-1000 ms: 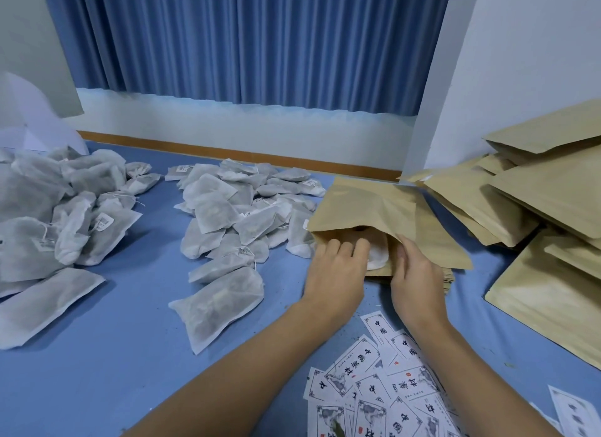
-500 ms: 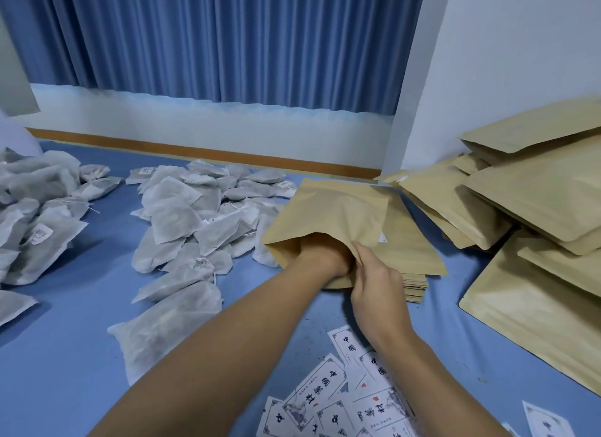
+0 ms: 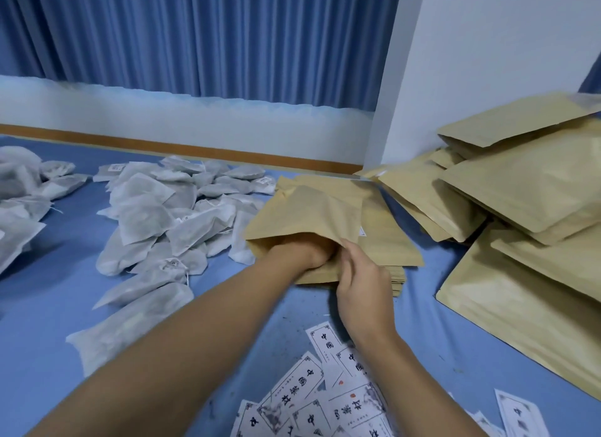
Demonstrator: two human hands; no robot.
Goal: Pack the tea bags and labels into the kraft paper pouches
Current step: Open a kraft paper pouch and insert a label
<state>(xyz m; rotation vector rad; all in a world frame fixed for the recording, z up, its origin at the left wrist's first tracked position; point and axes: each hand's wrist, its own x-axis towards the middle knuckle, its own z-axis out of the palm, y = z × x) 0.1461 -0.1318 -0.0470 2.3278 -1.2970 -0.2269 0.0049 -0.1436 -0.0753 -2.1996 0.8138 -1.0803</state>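
Tan kraft paper pouch (image 3: 309, 208) lies near the middle of the blue-covered bench (image 3: 48, 306), its mouth turned toward us, resting on a flat stack of empty kraft pouches (image 3: 390, 241); our left hand (image 3: 305, 251) is pushed into the mouth up to the wrist, so we cannot tell how its fingers lie or whether they hold anything; our right hand (image 3: 361, 283) pinches the near right lip of the mouth between the thumb and curled fingers (image 3: 349, 257), holding it open.

To the left, a loose heap of white mesh tea bags (image 3: 162, 215) spreads over the bench; a second heap of tea bags (image 3: 19, 192) sits at the far left edge. Just below our hands, white paper labels printed with black characters (image 3: 312, 394) lie scattered and overlapping. To the right, plump kraft pouches (image 3: 520, 192) are piled against the white wall (image 3: 487, 62); a pleated blue curtain (image 3: 195, 39) hangs behind.

We judge the work to be partway through: the plump pile looks like pouches already packed, though we cannot see inside them; this pouch appears to be mid-filling; what it holds is hidden, and we cannot tell whether a label has gone in; many tea bags, many labels and a stack of flat pouches are left to do.
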